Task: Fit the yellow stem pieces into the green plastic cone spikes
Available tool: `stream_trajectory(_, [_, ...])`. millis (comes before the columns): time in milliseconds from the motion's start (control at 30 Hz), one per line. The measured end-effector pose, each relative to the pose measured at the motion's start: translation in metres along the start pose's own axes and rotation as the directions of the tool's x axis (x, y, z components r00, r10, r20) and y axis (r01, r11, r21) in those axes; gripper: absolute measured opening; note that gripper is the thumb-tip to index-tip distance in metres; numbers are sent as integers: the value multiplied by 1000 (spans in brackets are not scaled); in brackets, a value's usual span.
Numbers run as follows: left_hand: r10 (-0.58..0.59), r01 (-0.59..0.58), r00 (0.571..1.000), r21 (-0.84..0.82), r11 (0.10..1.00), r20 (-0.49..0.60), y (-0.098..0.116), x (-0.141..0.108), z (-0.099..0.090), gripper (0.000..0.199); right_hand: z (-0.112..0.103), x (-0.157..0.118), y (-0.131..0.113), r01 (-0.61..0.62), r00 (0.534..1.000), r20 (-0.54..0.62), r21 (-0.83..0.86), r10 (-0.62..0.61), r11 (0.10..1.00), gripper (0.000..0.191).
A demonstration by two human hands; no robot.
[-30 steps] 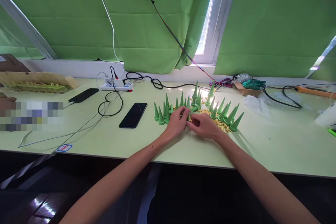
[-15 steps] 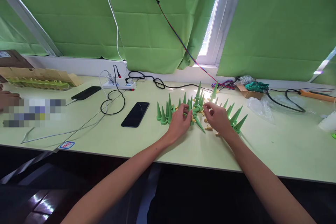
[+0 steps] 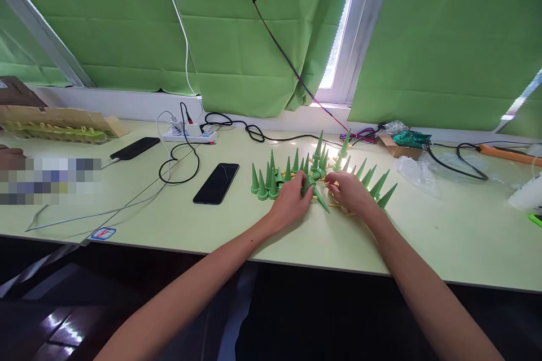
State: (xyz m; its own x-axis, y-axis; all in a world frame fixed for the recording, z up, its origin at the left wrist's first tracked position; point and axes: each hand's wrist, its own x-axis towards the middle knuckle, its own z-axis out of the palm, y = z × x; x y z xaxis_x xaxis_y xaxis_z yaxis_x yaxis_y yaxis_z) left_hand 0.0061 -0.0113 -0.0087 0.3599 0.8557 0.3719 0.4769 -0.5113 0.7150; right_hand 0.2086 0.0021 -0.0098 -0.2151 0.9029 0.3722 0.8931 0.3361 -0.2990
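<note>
Amid a cluster of green plastic cone spikes (image 3: 262,187) on the table, my left hand (image 3: 291,198) is closed around one green spike (image 3: 305,185), partly hidden by the fingers. My right hand (image 3: 349,190) is just to the right, its fingertips pinched low over small yellow plastic pieces; what they grip is hidden. Between the hands a green spike (image 3: 322,201) lies on its side, pointing toward me. More spikes stand upright behind, and several others (image 3: 380,185) lean to the right of my right hand.
A black phone (image 3: 216,183) lies left of the spikes, and another phone (image 3: 134,148) is farther left. Cables run from a power strip (image 3: 190,135) along the back. A small cardboard box (image 3: 400,147) and clear plastic wrap (image 3: 418,174) are at right. Another person's hand (image 3: 12,158) shows at far left.
My left hand has closed further over the green spike. My right hand has dropped slightly toward the yellow pieces. The view has shifted a little.
</note>
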Motion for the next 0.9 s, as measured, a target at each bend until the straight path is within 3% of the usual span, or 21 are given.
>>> stream_trajectory(200, [8,-9,999,17,1000,37,2,0,0,25,-3,-3,-3,-23,997,75,-51,27,998,17])
stream_trajectory(433, [39,-44,996,53,998,86,0,0,1,15,1,-2,-2,-18,994,110,-44,22,999,19])
stream_trajectory(667, [90,-93,991,29,995,103,-2,1,0,6,4,-1,-4,38,999,11,42,-38,998,14])
stream_trajectory(900, [83,-85,994,19,996,67,1,3,-1,8,-1,-1,-16,100,986,-158,281,-57,955,17])
